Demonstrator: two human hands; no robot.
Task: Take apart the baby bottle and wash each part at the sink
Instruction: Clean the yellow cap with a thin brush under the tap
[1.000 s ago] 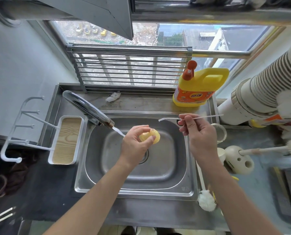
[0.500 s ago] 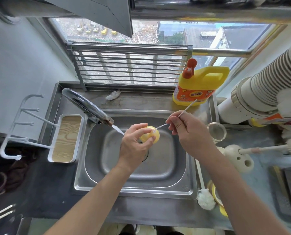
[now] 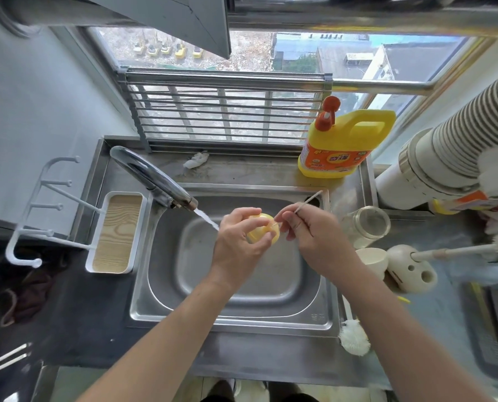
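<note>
Lying by the sink's near right corner is a white bottle brush. Over the basin, the left hand curls its fingers round the yellow bottle ring. The right hand pinches a thin stick brush in its fingers, tip touching the ring. Water runs from the tap just beside. A detergent jug stands at the counter's far edge.

The sink basin lies open toward its front. The tap juts in from the back left (water running), while a glass jar and a white brush crowd the right rim.
</note>
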